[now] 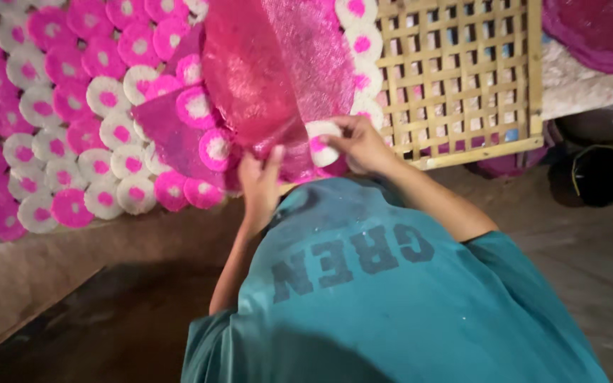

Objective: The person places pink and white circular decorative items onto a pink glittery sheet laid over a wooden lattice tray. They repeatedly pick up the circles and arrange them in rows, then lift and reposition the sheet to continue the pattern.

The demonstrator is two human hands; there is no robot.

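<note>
My left hand (260,181) pinches the lower edge of a translucent pink mesh sheet (271,71) that is lifted and folded back over the rack. Just to the right, my right hand (360,145) grips a round white disc with a pink centre (321,142) at the sheet's edge. Several more round discs (72,106), some pink with white centres and some white with pink centres, lie in overlapping rows to the left. A few of them cling to a purple-pink part of the sheet (172,135). My teal shirt fills the lower frame.
A bamboo lattice tray (462,78) lies bare at the right, its front rail near my right wrist. A pink-purple mat (597,35) sits at the top right, and a dark round object (594,174) lies on the floor. A brown ledge (72,262) runs below the discs.
</note>
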